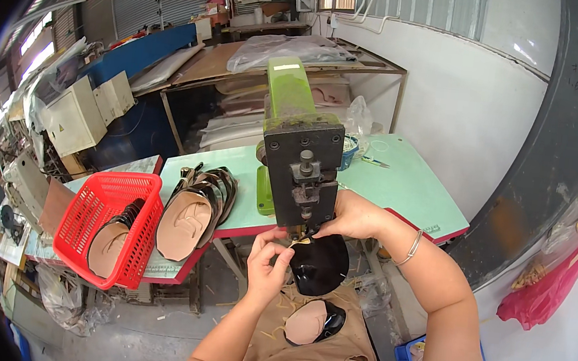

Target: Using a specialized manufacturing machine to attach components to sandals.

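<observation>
A glossy black shoe upper hangs below the head of a green and black machine. My left hand is closed in a pinch on a narrow pale yellow strip at the upper's top left edge. From the right, my right hand grips the upper's top edge beside the machine's lower tip; some of its fingers are hidden behind the machine. Another upper with beige lining lies on my lap, on a brown apron.
Stacked uppers lie on the green table, left of the machine. A red basket with more uppers stands further left. Behind the machine are a blue tub and scissors. A blue crate is low at my right.
</observation>
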The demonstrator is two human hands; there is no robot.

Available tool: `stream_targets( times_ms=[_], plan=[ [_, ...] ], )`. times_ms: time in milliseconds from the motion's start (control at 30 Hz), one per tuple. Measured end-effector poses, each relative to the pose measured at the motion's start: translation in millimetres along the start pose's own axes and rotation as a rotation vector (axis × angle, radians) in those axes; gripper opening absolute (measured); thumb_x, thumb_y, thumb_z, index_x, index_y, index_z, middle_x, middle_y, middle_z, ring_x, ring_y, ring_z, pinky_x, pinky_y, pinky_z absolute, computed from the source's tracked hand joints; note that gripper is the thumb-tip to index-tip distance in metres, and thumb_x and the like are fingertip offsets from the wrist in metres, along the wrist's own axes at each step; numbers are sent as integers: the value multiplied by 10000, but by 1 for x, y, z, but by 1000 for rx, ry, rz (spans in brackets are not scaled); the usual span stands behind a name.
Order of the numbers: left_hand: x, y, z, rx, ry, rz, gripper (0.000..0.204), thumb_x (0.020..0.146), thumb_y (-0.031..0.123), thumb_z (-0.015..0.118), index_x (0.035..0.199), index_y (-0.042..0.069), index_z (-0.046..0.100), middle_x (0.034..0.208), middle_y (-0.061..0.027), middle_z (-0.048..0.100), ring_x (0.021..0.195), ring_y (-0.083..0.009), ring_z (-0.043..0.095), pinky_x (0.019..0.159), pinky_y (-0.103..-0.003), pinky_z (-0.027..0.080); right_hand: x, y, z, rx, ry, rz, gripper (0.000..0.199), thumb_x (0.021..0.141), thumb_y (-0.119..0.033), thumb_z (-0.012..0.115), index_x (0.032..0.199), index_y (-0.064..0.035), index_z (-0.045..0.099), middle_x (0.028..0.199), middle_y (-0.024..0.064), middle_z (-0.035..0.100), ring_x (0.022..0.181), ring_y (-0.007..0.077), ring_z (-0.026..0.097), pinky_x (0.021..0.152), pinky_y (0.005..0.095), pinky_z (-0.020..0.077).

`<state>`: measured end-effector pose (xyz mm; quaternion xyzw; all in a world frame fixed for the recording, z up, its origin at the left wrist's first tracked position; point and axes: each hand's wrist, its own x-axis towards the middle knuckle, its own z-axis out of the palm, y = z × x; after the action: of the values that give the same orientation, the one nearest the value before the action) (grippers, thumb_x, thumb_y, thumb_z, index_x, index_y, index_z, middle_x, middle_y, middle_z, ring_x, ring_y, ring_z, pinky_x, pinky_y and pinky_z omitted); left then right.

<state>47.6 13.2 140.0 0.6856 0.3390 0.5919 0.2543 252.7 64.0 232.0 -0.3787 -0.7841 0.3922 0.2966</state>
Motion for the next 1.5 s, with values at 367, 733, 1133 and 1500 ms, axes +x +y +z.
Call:
stream_targets(
  times_ms=[367,733,1133,1500],
  plan=[
    [-2,-20,-2,-295,33,-144,130,838,98,604,761,2,561,1102,-102,527,1019,-191,490,872,-302,383,-24,-3,36,260,216,205,156,735,-79,694,878,-21,672,676,-9,605,523,43,465,478,202,390],
    [44,-47,-22,-724,-314,-579,225,889,207,568,934,-4,631,1094,0,549,955,-117,541,852,-255,408,-37,19,123,1070,727,-56,233,795,-7,656,1004,-90,593,885,-14,631,677,33,556,473,153,428],
    [89,-31,-50,-764,-594,-690,259,858,193,613,958,-46,617,1126,-34,532,982,-132,545,878,-271,415,-22,2,165,1552,653,42,234,846,-79,623,1068,-108,557,989,-10,595,847,103,588,691,255,540],
    [84,-48,-75,-727,-541,-750,266,844,294,632,817,30,618,1152,-70,551,861,-107,547,764,-245,440,1,-1,184,1587,556,8,216,872,-87,584,1085,-92,547,1027,12,593,879,131,600,735,286,542]
  ],
)
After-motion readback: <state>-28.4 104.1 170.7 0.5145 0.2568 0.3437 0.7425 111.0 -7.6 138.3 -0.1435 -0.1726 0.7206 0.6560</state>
